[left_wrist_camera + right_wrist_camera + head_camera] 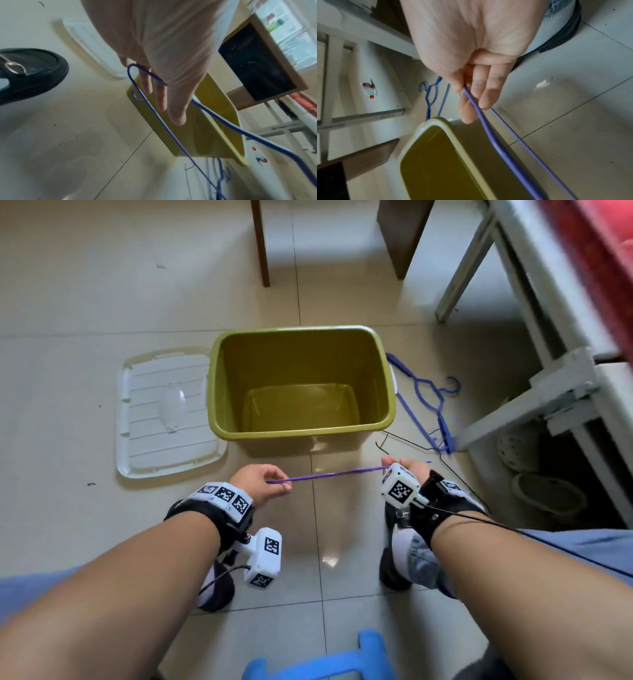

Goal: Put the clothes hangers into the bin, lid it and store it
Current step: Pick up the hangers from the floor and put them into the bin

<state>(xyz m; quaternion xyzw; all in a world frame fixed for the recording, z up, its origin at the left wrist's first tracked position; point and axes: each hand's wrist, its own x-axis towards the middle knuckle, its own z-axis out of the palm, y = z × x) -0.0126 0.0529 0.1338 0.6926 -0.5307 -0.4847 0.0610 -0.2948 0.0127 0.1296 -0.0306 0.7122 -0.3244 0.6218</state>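
Observation:
An olive-yellow bin (301,434) stands open and empty on the tiled floor ahead of me. Its whitish lid (164,419) lies flat on the floor just left of it. I hold a thin purple hanger (335,474) level in front of the bin's near wall. My left hand (277,484) pinches its left end, and my right hand (394,463) has its fingers (481,97) curled round the right end. Blue hangers (428,402) and a thin black wire hanger (411,445) lie on the floor right of the bin.
A grey metal bed frame (548,392) runs along the right, with slippers (544,494) beneath it. Wooden furniture legs (260,244) stand beyond the bin. A blue plastic stool (318,662) is under me, and my feet in black shoes (219,587) flank the floor before it.

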